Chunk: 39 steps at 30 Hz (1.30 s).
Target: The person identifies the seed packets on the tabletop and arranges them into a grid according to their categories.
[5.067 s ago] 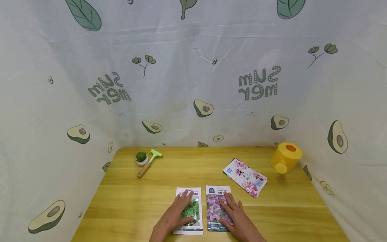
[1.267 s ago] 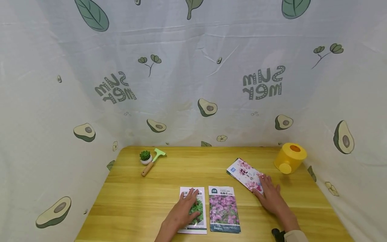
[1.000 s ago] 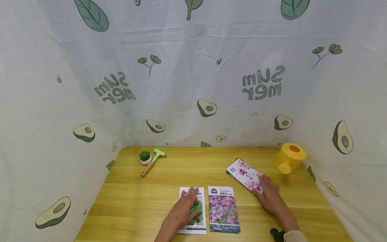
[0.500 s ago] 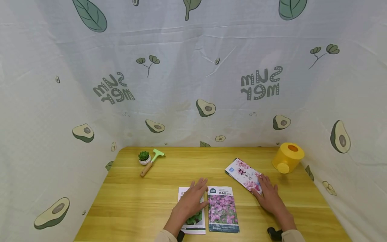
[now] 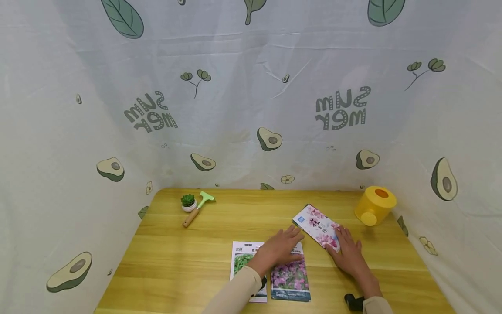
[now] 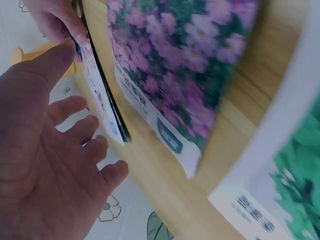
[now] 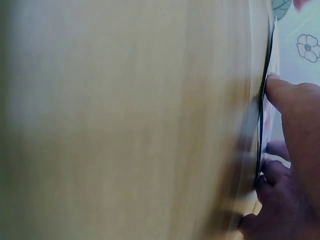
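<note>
A flat stack of white seed packets [image 5: 319,226] printed with pink blossoms lies at centre right, dark packet edges showing underneath. My right hand [image 5: 349,253] holds the stack at its right end; in the right wrist view its thumb is on one edge and its fingers are at another. My left hand [image 5: 280,248] hovers over the top of a pink-flower seed packet [image 5: 291,279], fingers spread and holding nothing. In the left wrist view its palm [image 6: 45,165] shows, fingertips pointing towards the stack. Left of it lies a green-leaf seed packet [image 5: 241,261], partly hidden by my left forearm.
A yellow watering can [image 5: 374,207] stands at the back right of the wooden table [image 5: 176,266]. At the back left are a small potted succulent [image 5: 188,202] and a green-headed hand tool [image 5: 198,210] with a wooden handle. A printed curtain [image 5: 235,109] surrounds the table's back and sides.
My left hand has lifted off the green-leaf packet and moved right, over the pink-flower packet. My right hand earlier left the pink-flower packet for the white stack and has stayed there.
</note>
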{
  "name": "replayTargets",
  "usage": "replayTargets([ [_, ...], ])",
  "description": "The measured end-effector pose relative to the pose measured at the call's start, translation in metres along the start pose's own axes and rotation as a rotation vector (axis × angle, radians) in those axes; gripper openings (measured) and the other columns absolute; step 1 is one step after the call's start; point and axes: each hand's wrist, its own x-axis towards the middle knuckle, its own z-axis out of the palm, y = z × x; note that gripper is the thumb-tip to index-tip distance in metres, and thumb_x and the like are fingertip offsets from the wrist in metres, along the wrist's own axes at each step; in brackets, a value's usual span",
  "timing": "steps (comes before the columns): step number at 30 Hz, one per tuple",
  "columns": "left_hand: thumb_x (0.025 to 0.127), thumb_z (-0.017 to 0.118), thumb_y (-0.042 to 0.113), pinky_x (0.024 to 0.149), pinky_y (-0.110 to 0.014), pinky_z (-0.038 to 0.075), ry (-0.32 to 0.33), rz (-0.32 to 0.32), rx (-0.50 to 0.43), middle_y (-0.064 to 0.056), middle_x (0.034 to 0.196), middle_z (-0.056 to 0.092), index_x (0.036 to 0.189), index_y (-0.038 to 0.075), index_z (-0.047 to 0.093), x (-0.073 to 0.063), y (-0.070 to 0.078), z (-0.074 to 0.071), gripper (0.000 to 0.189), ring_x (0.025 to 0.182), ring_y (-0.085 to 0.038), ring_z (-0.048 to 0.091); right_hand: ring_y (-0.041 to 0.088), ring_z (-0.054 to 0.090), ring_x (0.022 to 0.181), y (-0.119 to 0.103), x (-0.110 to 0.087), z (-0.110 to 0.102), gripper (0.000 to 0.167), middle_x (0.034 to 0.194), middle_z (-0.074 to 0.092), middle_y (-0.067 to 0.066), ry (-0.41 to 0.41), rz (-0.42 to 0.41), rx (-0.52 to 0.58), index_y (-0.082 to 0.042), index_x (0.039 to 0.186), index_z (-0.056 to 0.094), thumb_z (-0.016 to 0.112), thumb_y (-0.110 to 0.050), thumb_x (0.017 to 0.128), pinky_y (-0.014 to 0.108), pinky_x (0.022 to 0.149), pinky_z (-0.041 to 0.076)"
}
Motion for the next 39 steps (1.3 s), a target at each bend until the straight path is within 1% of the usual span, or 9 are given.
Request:
replayTargets([
  [4,0.107,0.063,0.052,0.134,-0.041,0.027,-0.024,-0.033,-0.03,0.004,0.178,0.029,0.169,0.023,0.04,0.016,0.008,-0.004,0.072,0.166,-0.016,0.02,0.064,0.012,0.155,0.0,0.002,0.0,0.088,0.167,0.016,0.045,0.014,0.004,0.007,0.018,0.16,0.028,0.07,-0.035,0.104,0.089,0.117,0.004],
  [9,0.109,0.058,0.054,0.133,-0.041,0.028,-0.06,-0.072,0.011,0.006,0.177,0.031,0.169,0.025,0.039,0.032,0.019,-0.008,0.069,0.165,-0.014,0.022,0.063,0.01,0.156,-0.001,0.005,0.001,0.09,0.167,0.016,0.044,0.018,0.01,0.028,0.016,0.161,0.025,0.072,-0.033,0.103,0.088,0.118,0.001],
  [10,0.109,0.057,0.054,0.133,-0.04,0.028,-0.073,-0.079,0.021,0.007,0.176,0.03,0.169,0.026,0.039,0.035,0.021,-0.006,0.068,0.165,-0.013,0.022,0.063,0.01,0.156,-0.001,0.006,0.001,0.09,0.168,0.015,0.044,0.017,0.014,0.029,0.016,0.162,0.024,0.072,-0.033,0.103,0.088,0.118,0.001],
  [13,0.111,0.051,0.056,0.133,-0.037,0.026,-0.09,-0.09,0.06,0.01,0.178,0.024,0.17,0.032,0.036,0.05,0.019,0.012,0.066,0.165,-0.01,0.017,0.062,0.009,0.156,0.001,0.008,0.001,0.092,0.168,0.014,0.044,0.012,0.027,0.03,0.016,0.162,0.021,0.072,-0.034,0.103,0.088,0.118,0.001],
  [15,0.111,0.049,0.056,0.134,-0.037,0.025,-0.102,-0.097,0.076,0.012,0.178,0.022,0.17,0.035,0.034,0.054,0.02,0.016,0.064,0.165,-0.008,0.015,0.062,0.009,0.156,0.002,0.009,0.001,0.093,0.168,0.014,0.044,0.009,0.035,0.03,0.016,0.163,0.02,0.072,-0.035,0.103,0.087,0.119,0.0],
  [17,0.112,0.048,0.057,0.134,-0.037,0.025,-0.103,-0.096,0.101,0.014,0.178,0.021,0.17,0.036,0.034,0.054,0.022,0.018,0.063,0.165,-0.007,0.015,0.062,0.009,0.156,0.003,0.008,0.001,0.094,0.168,0.014,0.044,0.008,0.038,0.03,0.016,0.162,0.02,0.072,-0.034,0.103,0.087,0.119,0.0],
  [21,0.112,0.049,0.055,0.133,-0.039,0.027,-0.113,-0.092,0.147,0.016,0.177,0.026,0.168,0.037,0.038,0.046,0.032,0.004,0.06,0.164,-0.006,0.019,0.063,0.009,0.156,0.003,0.006,0.002,0.093,0.167,0.014,0.044,0.013,0.042,0.024,0.017,0.162,0.021,0.072,-0.033,0.102,0.087,0.119,0.001],
  [31,0.112,0.052,0.051,0.133,-0.04,0.027,-0.112,-0.121,0.207,0.02,0.174,0.031,0.169,0.038,0.036,0.047,0.036,0.005,0.06,0.162,-0.006,0.024,0.063,0.011,0.155,0.002,0.004,0.003,0.093,0.167,0.016,0.045,0.035,0.026,0.042,0.018,0.161,0.023,0.071,-0.036,0.104,0.088,0.119,0.002],
  [39,0.107,0.06,0.055,0.13,-0.039,0.032,-0.084,-0.132,0.214,0.019,0.172,0.036,0.164,0.037,0.046,0.048,0.041,0.009,0.061,0.161,-0.007,0.03,0.063,0.008,0.156,0.008,0.003,0.006,0.09,0.168,0.014,0.044,0.02,0.039,0.097,0.016,0.163,0.023,0.068,-0.037,0.105,0.087,0.119,-0.003],
])
